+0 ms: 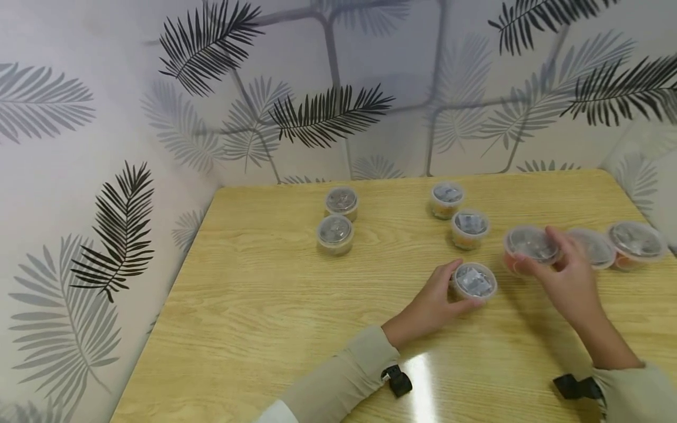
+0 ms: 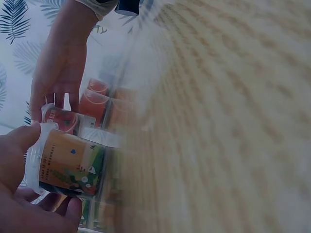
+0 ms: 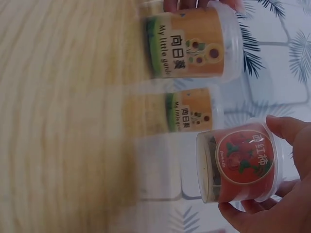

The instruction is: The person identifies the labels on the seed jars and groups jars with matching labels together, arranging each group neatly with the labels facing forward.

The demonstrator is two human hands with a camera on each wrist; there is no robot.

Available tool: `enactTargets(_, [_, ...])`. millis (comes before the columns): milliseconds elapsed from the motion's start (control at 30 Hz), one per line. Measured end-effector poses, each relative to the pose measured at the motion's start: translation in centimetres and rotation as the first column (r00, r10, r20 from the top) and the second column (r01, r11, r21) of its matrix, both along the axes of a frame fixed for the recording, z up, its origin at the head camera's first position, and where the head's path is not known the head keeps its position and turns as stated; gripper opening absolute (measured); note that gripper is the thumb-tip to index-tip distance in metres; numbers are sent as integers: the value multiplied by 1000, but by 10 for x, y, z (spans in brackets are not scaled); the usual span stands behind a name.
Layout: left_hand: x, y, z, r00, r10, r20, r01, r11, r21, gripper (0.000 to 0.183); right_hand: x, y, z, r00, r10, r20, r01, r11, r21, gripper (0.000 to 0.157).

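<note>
My left hand (image 1: 431,302) grips a small clear-lidded plastic tub (image 1: 475,281) between thumb and fingers. In the left wrist view this tub's orange and green label (image 2: 73,162) faces the camera, and the tub stands at the table surface. To its right, my right hand (image 1: 573,285) holds a second tub (image 1: 531,244) by its sides. Its red label with tomatoes (image 3: 243,158) shows in the right wrist view, where its base looks raised off the table. Grey packets show under the lids. Behind the hands stand two orange-labelled tubs, one nearer (image 1: 469,229) and one farther (image 1: 446,200).
Two more red tubs, one beside the right hand (image 1: 595,248) and one farther right (image 1: 636,241), stand on the wooden table (image 1: 254,305). Left of centre are two pale tubs, a front one (image 1: 335,232) and a rear one (image 1: 341,200). Leaf-patterned wall covering (image 1: 386,141) borders the table.
</note>
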State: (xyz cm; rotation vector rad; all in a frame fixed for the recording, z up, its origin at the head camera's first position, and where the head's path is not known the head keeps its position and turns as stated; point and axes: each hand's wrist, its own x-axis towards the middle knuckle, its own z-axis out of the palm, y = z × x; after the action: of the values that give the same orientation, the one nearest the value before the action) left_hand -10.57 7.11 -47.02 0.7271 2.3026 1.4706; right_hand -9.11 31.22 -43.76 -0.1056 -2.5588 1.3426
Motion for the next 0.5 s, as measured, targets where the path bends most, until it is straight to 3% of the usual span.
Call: enactTargets(500, [0,-4,-1,1000,-25,-14,26,999,27,73,-1,10,-18,998,48,30,-49,997,53,77])
